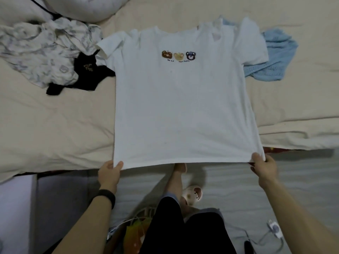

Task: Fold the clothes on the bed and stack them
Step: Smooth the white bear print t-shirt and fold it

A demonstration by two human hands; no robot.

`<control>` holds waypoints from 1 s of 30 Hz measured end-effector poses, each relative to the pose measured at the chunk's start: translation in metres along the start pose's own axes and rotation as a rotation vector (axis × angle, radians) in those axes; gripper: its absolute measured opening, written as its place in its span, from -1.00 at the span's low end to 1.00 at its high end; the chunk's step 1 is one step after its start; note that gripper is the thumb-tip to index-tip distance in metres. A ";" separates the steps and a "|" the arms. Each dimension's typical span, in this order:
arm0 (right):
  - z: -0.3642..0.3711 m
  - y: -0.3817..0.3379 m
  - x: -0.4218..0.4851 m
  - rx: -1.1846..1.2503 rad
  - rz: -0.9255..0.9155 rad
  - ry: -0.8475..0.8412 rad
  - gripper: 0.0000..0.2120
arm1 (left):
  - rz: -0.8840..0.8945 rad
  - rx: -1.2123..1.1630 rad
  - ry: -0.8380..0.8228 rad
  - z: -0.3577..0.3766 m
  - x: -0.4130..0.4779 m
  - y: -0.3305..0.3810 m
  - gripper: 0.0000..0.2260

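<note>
Nearest the person, the left hand (110, 173), which has a dark wristband (106, 197) behind it, and the right hand (264, 166) each pinch one bottom corner of the white T-shirt (183, 107). The thumbs lie on top and the fingers are closed under the hem, so both hold cloth and nothing else. The hem is stretched taut between them. It hangs just past the near edge of the bed (55, 134), above the floor, where a bear-faced slipper (192, 195) and a charger cable (274, 229) lie. The most immediate risk is probably here: if either pinch slips, or the person pulls further back, that corner would drop off the mattress and the shirt could slide after it. The rest of the shirt lies flat on the bed with its printed front up. Further out, though, it is less tidy. The sleeve on the left is curled over on itself and touches a black garment (88, 74), and the collar and the shoulder on the right look rumpled. Folding from this state would likely press those creases in. The sleeve on the right rests on a blue knitted garment (275, 52). Dragging the shirt or folding that side inward could catch the knit and bundle it into the fold. Beyond the black garment, a crumpled floral garment (45, 50) lies below a pillow (88, 8). No folded stack is visible yet, so a careless throw of the hem forward might land among these loose clothes.
</note>
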State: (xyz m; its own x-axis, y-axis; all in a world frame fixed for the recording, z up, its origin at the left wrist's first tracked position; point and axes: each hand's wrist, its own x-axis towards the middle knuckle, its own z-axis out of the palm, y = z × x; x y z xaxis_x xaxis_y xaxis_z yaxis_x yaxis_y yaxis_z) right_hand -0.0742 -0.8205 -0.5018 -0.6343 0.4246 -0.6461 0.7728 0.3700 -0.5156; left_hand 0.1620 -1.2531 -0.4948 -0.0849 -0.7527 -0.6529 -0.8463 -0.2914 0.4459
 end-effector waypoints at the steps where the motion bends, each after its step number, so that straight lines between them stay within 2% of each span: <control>1: 0.005 -0.002 0.001 -0.093 -0.006 0.044 -0.66 | -0.004 0.063 0.001 0.005 0.001 0.002 -0.63; 3: 0.017 -0.010 -0.004 -0.280 -0.042 0.098 -0.56 | 0.018 0.206 0.018 0.018 -0.002 0.014 -0.51; 4: 0.025 -0.016 -0.009 -0.376 -0.101 0.111 -0.51 | 0.093 0.312 0.058 0.025 -0.005 0.024 -0.45; 6: 0.047 -0.034 -0.026 -0.501 -0.316 0.137 -0.49 | 0.383 0.507 0.133 0.045 -0.014 0.048 -0.41; 8: 0.078 -0.058 -0.043 -0.551 -0.593 0.127 -0.52 | 0.660 0.648 0.107 0.072 -0.018 0.080 -0.40; 11: 0.126 -0.100 -0.052 -0.691 -0.928 -0.043 -0.49 | 0.901 0.788 0.003 0.119 -0.012 0.133 -0.37; 15: 0.185 -0.141 -0.026 -0.841 -1.067 -0.144 -0.41 | 1.179 0.914 -0.016 0.175 0.026 0.195 -0.37; 17: 0.206 -0.153 0.002 -0.896 -1.148 -0.139 -0.39 | 1.249 0.954 0.016 0.192 0.058 0.214 -0.38; 19: 0.204 -0.160 0.043 -0.997 -1.132 -0.099 -0.37 | 1.275 0.999 0.037 0.197 0.086 0.217 -0.38; 21: 0.182 -0.158 0.078 -1.084 -0.999 -0.055 -0.34 | 1.304 1.033 0.007 0.193 0.102 0.213 -0.38; 23: 0.160 -0.155 0.094 -1.100 -0.885 -0.056 -0.31 | 1.285 1.044 -0.039 0.193 0.104 0.212 -0.37; 25: 0.152 -0.160 0.091 -1.061 -0.855 -0.105 -0.31 | 1.226 1.056 -0.065 0.193 0.095 0.217 -0.37; 27: 0.148 -0.181 0.081 -0.952 -0.828 -0.147 -0.31 | 1.137 1.057 -0.090 0.196 0.083 0.234 -0.41; 30: 0.134 -0.225 0.080 -0.544 -0.710 -0.038 -0.36 | 1.052 0.960 -0.047 0.206 0.063 0.280 -0.52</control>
State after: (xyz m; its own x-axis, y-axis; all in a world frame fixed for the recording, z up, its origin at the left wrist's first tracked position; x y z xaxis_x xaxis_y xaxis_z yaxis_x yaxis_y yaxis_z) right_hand -0.2967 -0.9809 -0.5131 -0.9510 -0.0781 -0.2992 0.0752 0.8801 -0.4688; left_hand -0.1883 -1.2607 -0.5373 -0.8878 -0.3388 -0.3114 -0.4001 0.9026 0.1586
